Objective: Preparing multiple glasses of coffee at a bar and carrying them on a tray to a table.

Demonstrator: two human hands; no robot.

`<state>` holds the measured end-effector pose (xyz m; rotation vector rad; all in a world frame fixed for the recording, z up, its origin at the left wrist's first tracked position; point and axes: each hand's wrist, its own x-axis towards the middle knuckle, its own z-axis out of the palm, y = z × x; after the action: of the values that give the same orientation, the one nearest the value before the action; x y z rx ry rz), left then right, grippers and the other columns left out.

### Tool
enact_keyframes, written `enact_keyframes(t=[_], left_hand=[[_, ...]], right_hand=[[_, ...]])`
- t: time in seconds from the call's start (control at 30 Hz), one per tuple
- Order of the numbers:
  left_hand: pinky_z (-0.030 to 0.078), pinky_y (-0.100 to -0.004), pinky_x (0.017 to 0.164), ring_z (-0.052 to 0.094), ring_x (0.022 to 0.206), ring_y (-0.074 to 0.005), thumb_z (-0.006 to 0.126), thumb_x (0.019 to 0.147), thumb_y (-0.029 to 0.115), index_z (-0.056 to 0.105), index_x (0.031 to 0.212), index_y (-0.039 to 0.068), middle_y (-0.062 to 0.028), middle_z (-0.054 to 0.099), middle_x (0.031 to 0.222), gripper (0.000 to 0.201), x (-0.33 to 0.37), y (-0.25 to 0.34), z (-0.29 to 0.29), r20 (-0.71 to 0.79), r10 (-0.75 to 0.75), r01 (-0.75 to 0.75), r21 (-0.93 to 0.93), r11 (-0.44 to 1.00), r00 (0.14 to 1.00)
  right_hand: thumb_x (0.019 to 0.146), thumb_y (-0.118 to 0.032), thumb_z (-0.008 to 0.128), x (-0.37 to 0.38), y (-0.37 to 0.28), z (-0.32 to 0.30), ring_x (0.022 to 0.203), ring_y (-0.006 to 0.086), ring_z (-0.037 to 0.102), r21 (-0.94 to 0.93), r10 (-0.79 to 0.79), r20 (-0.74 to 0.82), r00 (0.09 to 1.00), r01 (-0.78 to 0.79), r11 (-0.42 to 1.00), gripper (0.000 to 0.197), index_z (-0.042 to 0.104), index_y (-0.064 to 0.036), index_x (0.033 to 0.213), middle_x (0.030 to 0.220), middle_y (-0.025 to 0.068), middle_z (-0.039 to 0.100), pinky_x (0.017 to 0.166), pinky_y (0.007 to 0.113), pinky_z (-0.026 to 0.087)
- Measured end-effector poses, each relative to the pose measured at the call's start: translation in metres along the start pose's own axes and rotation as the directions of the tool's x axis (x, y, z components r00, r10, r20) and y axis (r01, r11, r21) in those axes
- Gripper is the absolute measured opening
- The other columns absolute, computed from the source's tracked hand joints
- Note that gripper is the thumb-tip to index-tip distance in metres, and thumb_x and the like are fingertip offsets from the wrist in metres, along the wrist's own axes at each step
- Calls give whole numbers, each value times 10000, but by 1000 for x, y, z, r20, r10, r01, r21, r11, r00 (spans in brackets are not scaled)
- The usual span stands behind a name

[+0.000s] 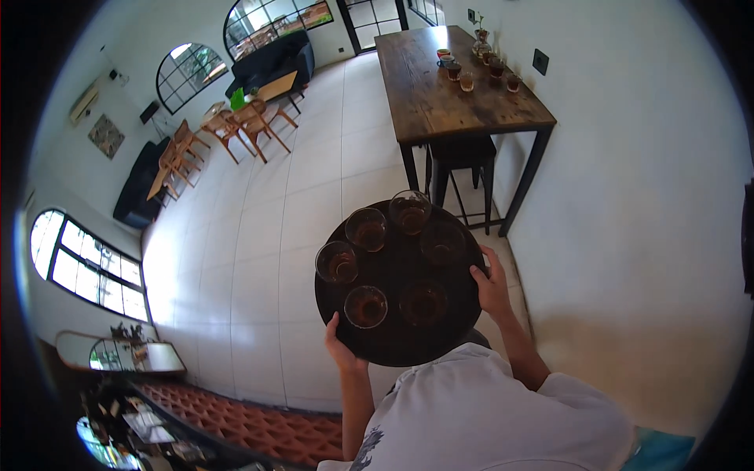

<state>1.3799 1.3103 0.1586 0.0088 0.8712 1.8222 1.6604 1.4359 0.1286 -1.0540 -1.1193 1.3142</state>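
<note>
A round black tray [399,345] is held level in front of my body, carrying several clear glasses with some brown drink in them. One glass [366,307] stands near my left hand, and another glass [410,212] is at the tray's far edge. My left hand [343,345] grips the near left rim, thumb on top. On the right side, my right hand [490,284] is closed around the rim with its thumb over the edge. The fingers under the tray are hidden on both sides.
Ahead on the right is a tall wooden table [416,86] with several filled glasses and a small plant vase [481,43]. A black stool [463,157] is tucked beneath it. The white wall [628,196] runs close on my right. Wooden chairs [253,119] and dark sofas [271,59] stand far left.
</note>
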Motion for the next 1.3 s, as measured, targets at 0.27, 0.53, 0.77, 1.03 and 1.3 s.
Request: enact_keyframes(t=[0.27, 0.53, 0.77, 1.03, 1.3], left_hand=[[552, -428, 996, 684, 1105, -304, 543, 997, 298, 638, 1254, -4, -150, 699, 1220, 407, 201, 10, 104, 118, -61, 53, 69, 996, 991], [575, -411, 950, 696, 1063, -294, 554, 990, 266, 603, 1250, -36, -173, 689, 1192, 401, 370, 15, 184, 198, -169, 121, 235, 965, 966], [586, -369, 877, 717, 950, -260, 571, 974, 239, 667, 1136, -62, -156, 726, 1056, 355, 521, -6, 239, 184, -255, 132, 501, 855, 949], [618, -393, 721, 711, 760, -270, 625, 924, 221, 641, 965, -31, -146, 703, 905, 257, 652, -51, 297, 189, -561, 297, 691, 659, 806], [596, -384, 673, 674, 744, -240, 621, 903, 186, 594, 863, -9, -125, 651, 849, 200, 737, -66, 352, 167, -685, 410, 694, 593, 709]], right_hand=[[982, -83, 584, 183, 18, 31, 848, 299, 717, -392, -245, -156, 957, 168, 904, 397, 496, -13, 1362, 938, 187, 723, 780, 390, 525], [976, -196, 599, 296, -19, 48, 882, 440, 691, -765, -60, -262, 963, -169, 622, 394, 491, -51, 1325, 1000, 228, 721, 760, 542, 499], [960, -199, 639, 369, 7, 71, 973, 435, 677, -826, -247, -461, 852, -311, 470, 368, 544, -60, 1287, 1049, 234, 707, 804, 516, 517], [955, -255, 639, 412, 16, 108, 895, 465, 666, -704, -285, -708, 646, -614, 356, 391, 553, -51, 1277, 956, 239, 700, 795, 558, 508], [965, -282, 608, 481, 19, 137, 850, 473, 665, -588, -181, -809, 560, -751, 301, 405, 541, -43, 1284, 881, 249, 696, 760, 560, 515]])
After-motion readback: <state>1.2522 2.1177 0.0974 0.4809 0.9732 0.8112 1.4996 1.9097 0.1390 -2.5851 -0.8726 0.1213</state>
